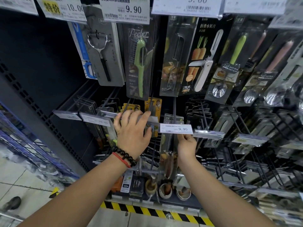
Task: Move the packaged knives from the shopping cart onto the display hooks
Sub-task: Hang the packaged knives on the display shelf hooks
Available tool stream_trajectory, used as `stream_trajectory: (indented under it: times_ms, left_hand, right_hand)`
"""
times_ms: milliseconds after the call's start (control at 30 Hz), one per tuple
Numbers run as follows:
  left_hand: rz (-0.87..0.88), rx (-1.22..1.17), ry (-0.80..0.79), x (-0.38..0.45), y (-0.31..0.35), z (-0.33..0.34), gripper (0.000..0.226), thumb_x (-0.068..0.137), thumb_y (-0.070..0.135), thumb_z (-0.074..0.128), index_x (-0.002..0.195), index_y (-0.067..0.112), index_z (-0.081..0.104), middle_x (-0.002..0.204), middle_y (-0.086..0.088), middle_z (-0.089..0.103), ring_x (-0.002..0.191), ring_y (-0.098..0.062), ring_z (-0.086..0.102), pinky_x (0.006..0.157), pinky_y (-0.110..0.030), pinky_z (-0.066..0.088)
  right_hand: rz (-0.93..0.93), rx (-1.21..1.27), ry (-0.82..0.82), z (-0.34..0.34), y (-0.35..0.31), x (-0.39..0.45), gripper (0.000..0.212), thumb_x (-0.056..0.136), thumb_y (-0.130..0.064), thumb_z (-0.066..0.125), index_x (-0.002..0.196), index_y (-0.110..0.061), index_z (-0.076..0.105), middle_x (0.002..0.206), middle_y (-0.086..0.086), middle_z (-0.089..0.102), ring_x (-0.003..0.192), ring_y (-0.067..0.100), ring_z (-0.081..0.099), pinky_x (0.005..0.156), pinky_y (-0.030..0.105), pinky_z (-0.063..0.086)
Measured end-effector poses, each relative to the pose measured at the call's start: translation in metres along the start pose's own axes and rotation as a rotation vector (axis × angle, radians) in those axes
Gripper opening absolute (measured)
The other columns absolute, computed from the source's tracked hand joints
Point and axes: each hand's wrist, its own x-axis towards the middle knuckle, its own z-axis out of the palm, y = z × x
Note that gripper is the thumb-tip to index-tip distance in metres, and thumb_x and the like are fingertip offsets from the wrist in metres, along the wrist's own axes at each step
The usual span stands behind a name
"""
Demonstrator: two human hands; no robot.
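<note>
A packaged knife [167, 151] in a clear-fronted card hangs below the 9.90 price label [176, 128] on a display hook [174, 110]. My right hand [186, 145] pinches the upper right edge of that package just under the label. My left hand [132, 128], with bead and red bracelets on the wrist, reaches over the neighbouring clear label holder [148, 119], fingers curled round it. A yellow packaged knife [155, 105] hangs behind my left fingers. How the package's hole sits on the hook is hidden by the label.
Peelers [141, 63], a folding fruit knife [203, 63] and spoons hang on the upper row under price tags. More hooks with dark packages [198, 112] fill the right. The blue shopping cart [24, 145] stands at the left. Mortars [165, 189] sit on the bottom shelf.
</note>
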Motion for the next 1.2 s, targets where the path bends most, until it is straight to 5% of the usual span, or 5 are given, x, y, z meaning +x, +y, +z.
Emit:
stream_trajectory:
  times_ms: [233,367,700,933,1200]
  left_hand:
    - [0.008,-0.008,-0.020,0.000,-0.001,-0.002,0.046,0.079,0.035,0.061,0.123,0.027,0.059,0.118,0.004,0.059,0.120,-0.026,0.047,0.110,-0.046,0.015]
    - [0.045,-0.028,-0.053,-0.001,-0.004,-0.007,0.050,0.079,0.033,0.064,0.128,0.027,0.055,0.123,0.004,0.057,0.124,-0.023,0.042,0.112,-0.042,0.009]
    - [0.117,-0.270,-0.283,-0.070,-0.005,-0.020,0.057,0.086,0.027,0.054,0.140,0.023,0.039,0.149,-0.001,0.037,0.141,-0.023,0.021,0.114,-0.050,0.025]
    - [-0.042,-0.359,-0.718,-0.124,-0.021,-0.024,0.057,0.095,0.037,0.046,0.148,0.019,0.030,0.155,0.001,0.028,0.141,-0.019,0.028,0.113,-0.037,0.032]
    - [-0.007,-0.350,-0.784,-0.198,-0.050,-0.063,0.050,0.093,0.038,0.046,0.139,0.018,0.045,0.142,-0.002,0.047,0.129,-0.022,0.043,0.106,-0.036,0.040]
  right_hand:
    - [0.140,0.011,0.035,0.012,-0.014,0.019,0.022,0.102,-0.014,0.046,0.117,-0.006,0.060,0.123,0.035,0.054,0.124,0.048,0.045,0.108,0.053,0.035]
    - [0.066,-0.156,0.017,-0.004,0.002,0.018,0.026,0.097,-0.031,0.057,0.112,-0.012,0.066,0.093,0.008,0.068,0.086,0.022,0.059,0.088,0.043,0.049]
    - [-0.215,-0.570,-0.072,-0.047,0.025,-0.056,0.014,0.096,-0.016,0.056,0.108,-0.016,0.063,0.087,-0.010,0.061,0.071,0.002,0.055,0.057,0.010,0.041]
    - [-0.392,-0.875,-0.191,-0.059,0.032,-0.132,0.020,0.095,-0.023,0.055,0.114,-0.019,0.063,0.105,-0.004,0.065,0.094,0.012,0.061,0.081,0.029,0.051]
    - [-0.514,-1.172,-0.231,-0.069,0.059,-0.210,0.028,0.092,-0.028,0.055,0.118,-0.020,0.059,0.104,-0.002,0.061,0.096,0.020,0.058,0.079,0.037,0.050]
